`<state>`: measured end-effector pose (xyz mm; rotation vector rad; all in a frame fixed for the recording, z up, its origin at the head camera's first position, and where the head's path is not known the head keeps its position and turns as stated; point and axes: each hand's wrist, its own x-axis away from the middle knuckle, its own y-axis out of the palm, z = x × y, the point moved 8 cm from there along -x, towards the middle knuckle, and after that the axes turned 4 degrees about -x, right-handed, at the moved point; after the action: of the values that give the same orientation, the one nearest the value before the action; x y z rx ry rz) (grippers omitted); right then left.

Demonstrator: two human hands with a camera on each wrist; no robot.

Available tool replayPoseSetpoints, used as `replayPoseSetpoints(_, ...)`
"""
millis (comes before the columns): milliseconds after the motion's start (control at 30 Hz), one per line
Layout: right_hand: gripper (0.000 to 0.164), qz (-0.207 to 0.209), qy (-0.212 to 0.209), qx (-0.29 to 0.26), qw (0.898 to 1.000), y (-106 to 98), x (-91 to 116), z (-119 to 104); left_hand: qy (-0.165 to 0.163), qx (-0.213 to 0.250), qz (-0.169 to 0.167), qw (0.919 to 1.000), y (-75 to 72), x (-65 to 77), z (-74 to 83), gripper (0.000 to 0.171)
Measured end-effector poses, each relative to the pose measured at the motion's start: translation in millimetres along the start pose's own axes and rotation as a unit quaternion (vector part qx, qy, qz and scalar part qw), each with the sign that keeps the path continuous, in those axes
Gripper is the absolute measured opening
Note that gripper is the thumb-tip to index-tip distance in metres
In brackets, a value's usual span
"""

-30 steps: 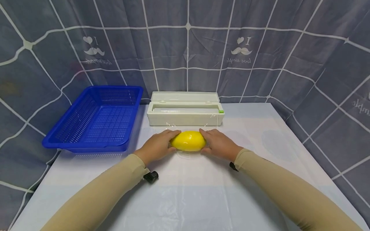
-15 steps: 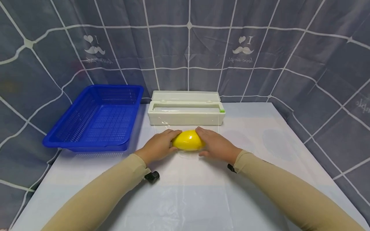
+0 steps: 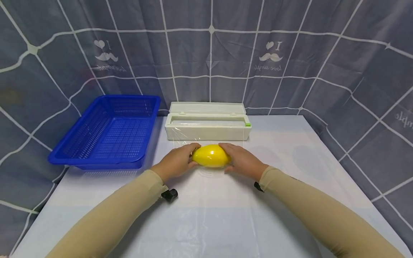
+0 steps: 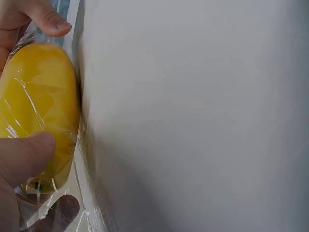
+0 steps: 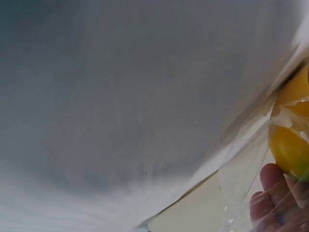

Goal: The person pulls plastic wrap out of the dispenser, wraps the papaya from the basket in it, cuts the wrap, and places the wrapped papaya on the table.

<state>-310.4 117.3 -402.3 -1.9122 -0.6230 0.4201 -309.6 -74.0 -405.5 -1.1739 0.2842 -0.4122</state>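
A glossy yellow mango (image 3: 211, 156) lies mid-table, in front of the white wrap dispenser (image 3: 208, 132). Clear cling film (image 4: 67, 171) covers it and stretches back to the dispenser. My left hand (image 3: 175, 161) grips the mango's left end; in the left wrist view its thumb presses on top through the film and the dark stem end shows beside it. At the opposite end my right hand (image 3: 243, 159) holds the mango between thumb and fingers. In the right wrist view, its fingertips (image 5: 273, 191) sit behind film at the greenish tip.
To the left stands a blue plastic basket (image 3: 142, 150) with perforated sides. The dispenser's lid (image 3: 207, 107) is raised, and a green slider (image 3: 247, 124) sits at its right end. A grey checked curtain (image 3: 187, 53) borders the white-covered table (image 3: 226, 222).
My right hand slid inward over the mango, then drew back slightly toward its right end. The left hand stays on the left end, shifting little. The film over the dispenser's front has shifted slightly.
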Motion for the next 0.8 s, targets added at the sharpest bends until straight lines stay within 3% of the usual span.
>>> replayPoseSetpoints(133,0.085,-0.002,0.013,-0.011,1.000,0.6,-6.5,6.0,-0.006,0.020,-0.012,0.9997,2.9,-3.3,-5.5,0.070)
replayPoseSetpoints(300,0.086,-0.015,0.009,-0.010,1.000,2.3,-12.5,8.8,-0.015,0.026,-0.018,0.9994,7.6,-5.7,-13.1,0.082)
replayPoseSetpoints(467,0.089,-0.021,0.029,-0.035,0.999,0.8,-12.0,11.1,-0.026,0.012,-0.011,0.9995,7.3,-7.4,-14.7,0.073)
replayPoseSetpoints(600,0.081,-0.010,0.049,-0.062,0.997,-1.3,-10.1,14.1,-0.032,0.002,-0.003,0.9995,5.3,-8.0,-15.5,0.070)
replayPoseSetpoints(800,0.075,0.000,0.043,-0.068,0.997,-2.4,-11.0,17.2,-0.037,0.018,-0.005,0.9991,4.2,-9.0,-19.6,0.063)
